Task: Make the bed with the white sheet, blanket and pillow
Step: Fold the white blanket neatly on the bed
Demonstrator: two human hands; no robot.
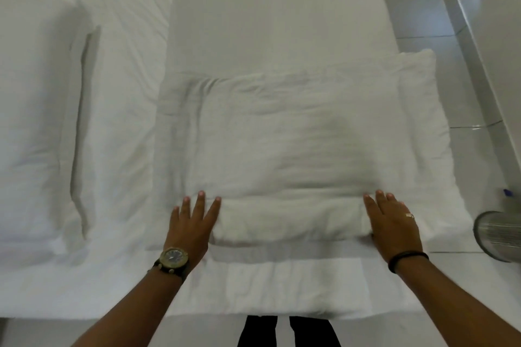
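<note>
A white pillow (296, 149) lies crosswise at the near end of the bed (276, 8), over a smooth white sheet (267, 22) that runs flat and unwrinkled away toward the far end. The pillow's near edge is bunched into a thick roll, and both hands sit at the ends of that roll. The left hand (191, 228) lies flat with fingers straight and spread, palm down against the pillow's left near corner, gripping nothing; a wristwatch (173, 258) is on its wrist. The right hand (394, 222) is likewise flat, fingers straight and close together, pressing the right end of the roll; it wears a ring (410, 215) and a dark band (408, 258) on the wrist.

Below the pillow, a folded layer of white blanket (267, 290) reaches the near edge of the bed, just above the person's dark trousers (284, 332). The pillow's right corner overhangs the bed's right edge toward the tiled floor (423, 22). A second pillow (42, 121) lies on the adjoining bed to the left, its open flap edge facing the gap between the two mattresses.

On the right, open floor runs alongside the bed; a ribbed metal bin (499, 236) stands near the pillow's right corner, and a pale cabinet (493, 51) stands further right.
</note>
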